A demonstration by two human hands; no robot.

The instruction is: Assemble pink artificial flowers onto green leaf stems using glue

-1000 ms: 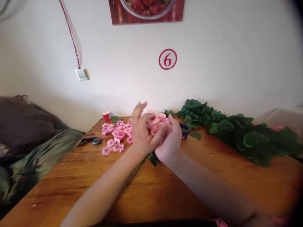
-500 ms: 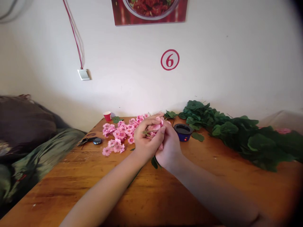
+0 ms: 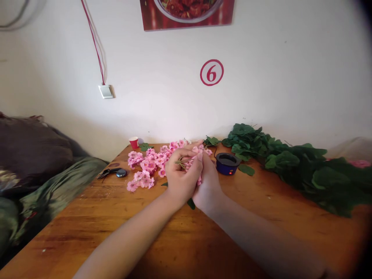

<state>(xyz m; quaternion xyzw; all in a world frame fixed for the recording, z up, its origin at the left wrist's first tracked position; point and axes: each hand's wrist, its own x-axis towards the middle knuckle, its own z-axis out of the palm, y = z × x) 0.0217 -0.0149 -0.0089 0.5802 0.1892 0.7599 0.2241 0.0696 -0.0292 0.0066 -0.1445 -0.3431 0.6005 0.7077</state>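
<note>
Pink artificial flowers point(image 3: 198, 149) with green stems are enclosed between my two hands above the table. My left hand point(image 3: 183, 176) is curled round them, its thumb pressed toward my other palm, and the stems poke out beside its fingers. My right hand point(image 3: 209, 184) cups the same flowers from the right, with its fingers mostly hidden. Part of a green leaf point(image 3: 191, 204) shows below the wrists. To the left of my hands lie loose pink flower sprays point(image 3: 148, 164). Just right of them stands a small blue pot point(image 3: 226, 167) with a lit red light.
A long heap of green leaves point(image 3: 285, 162) covers the table's right rear. A single leaf point(image 3: 246, 169) lies by the pot. At the left edge are black-handled scissors point(image 3: 112, 171) beside a dark round object point(image 3: 121, 173). A red paper cup point(image 3: 133, 142) stands at the wooden table's point(image 3: 95, 228) back.
My hands have closed more tightly round the pink flowers, so less of the petals shows between them. The view has shifted slightly left.
</note>
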